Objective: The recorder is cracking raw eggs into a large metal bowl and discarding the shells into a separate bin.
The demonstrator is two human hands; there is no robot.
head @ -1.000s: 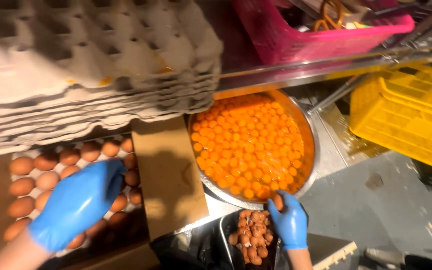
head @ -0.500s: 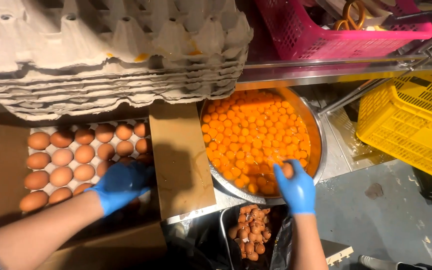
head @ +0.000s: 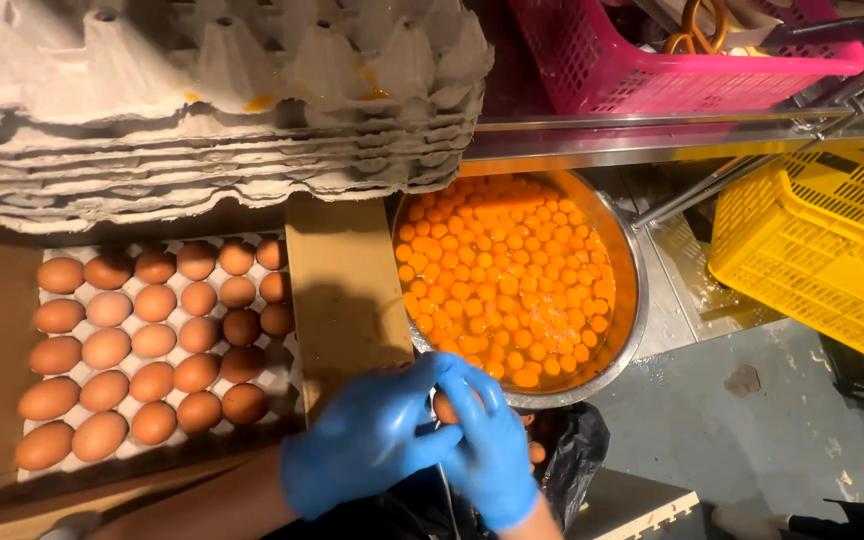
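Eggs (head: pixel 152 340), brown, fill a tray at the left under stacked empty cartons (head: pixel 222 110). Near centre, the gloved left hand (head: pixel 367 440) and right hand (head: pixel 487 445) together clasp one brown egg (head: pixel 444 408) at the near rim of a yolk-filled metal bowl (head: pixel 632 320).

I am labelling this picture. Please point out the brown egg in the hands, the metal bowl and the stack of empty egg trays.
brown egg (head: pixel 444 408), head view, shell between gloves.
metal bowl (head: pixel 636 300), head view, right rim.
stack of empty egg trays (head: pixel 212 160), head view, front edge.
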